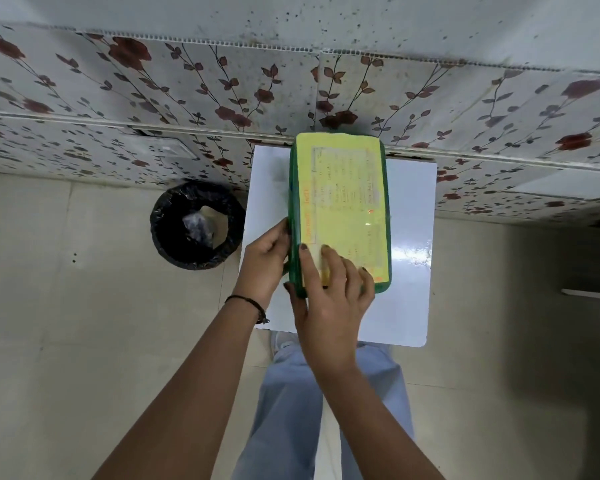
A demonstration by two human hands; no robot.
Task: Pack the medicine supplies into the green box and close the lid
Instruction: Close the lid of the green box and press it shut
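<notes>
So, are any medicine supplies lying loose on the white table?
No, the white table holds only the green box, lid down.

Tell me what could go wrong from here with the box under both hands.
The green box sits toward the left of the small white table; a sideways push from the right hand could slide it toward the bin. The left hand grips the side seam, so fingers might get pinched if the lid snaps shut.

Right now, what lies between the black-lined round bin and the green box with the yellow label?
In the head view, only the left hand and bare white tabletop.
</notes>
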